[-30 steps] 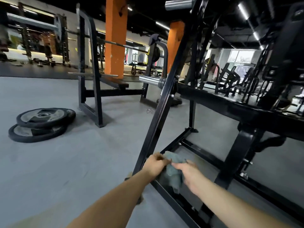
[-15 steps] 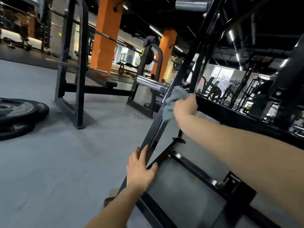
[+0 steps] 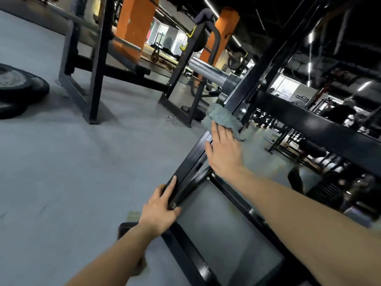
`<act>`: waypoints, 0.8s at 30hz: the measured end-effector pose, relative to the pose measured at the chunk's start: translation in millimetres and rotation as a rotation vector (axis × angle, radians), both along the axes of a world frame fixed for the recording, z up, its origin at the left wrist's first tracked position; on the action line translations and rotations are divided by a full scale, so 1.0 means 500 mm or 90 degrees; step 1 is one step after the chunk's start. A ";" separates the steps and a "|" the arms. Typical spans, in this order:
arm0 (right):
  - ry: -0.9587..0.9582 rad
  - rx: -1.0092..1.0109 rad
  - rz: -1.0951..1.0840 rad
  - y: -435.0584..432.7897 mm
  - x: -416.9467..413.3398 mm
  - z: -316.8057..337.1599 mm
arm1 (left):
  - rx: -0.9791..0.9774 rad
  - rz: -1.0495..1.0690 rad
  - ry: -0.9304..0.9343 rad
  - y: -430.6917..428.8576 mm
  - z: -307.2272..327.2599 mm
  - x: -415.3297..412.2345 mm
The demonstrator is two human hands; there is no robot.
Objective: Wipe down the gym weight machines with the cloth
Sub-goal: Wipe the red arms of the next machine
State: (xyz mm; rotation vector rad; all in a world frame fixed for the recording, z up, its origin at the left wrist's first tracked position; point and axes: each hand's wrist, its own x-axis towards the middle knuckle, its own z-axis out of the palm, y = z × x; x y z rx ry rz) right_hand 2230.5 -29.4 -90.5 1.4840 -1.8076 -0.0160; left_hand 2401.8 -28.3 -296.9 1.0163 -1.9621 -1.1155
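Note:
A grey cloth (image 3: 223,118) lies on the black slanted bar (image 3: 191,164) of the weight machine, just below a chrome sleeve (image 3: 208,73). My right hand (image 3: 223,153) presses on the cloth's lower edge with straight fingers, palm flat along the bar. Lower down the same bar, my left hand (image 3: 158,209) grips it, with fingers on the left face and thumb wrapped round the right.
Stacked weight plates (image 3: 18,87) lie on the grey floor at the left. A black rack (image 3: 92,58) and two orange pillars (image 3: 134,21) stand behind. The machine's horizontal beam (image 3: 309,124) runs off right, and its base frame (image 3: 233,205) crosses under my right arm.
My right hand carried the cloth up the slanted bar from its base to just under the chrome sleeve. My left hand let go of the cloth and took hold of the lower bar.

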 end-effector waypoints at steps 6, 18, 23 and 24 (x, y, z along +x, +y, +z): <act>0.178 0.178 0.115 0.017 -0.038 0.068 | 0.021 -0.001 0.033 0.019 -0.004 -0.001; 0.036 -0.051 0.020 -0.055 -0.022 0.097 | 0.080 -0.070 0.017 -0.019 0.007 0.032; 0.086 0.073 0.127 -0.003 0.014 -0.081 | 0.072 -0.016 0.026 0.002 0.017 0.020; 0.104 0.101 0.143 0.004 0.012 -0.100 | 0.061 -0.006 0.025 0.006 0.020 0.011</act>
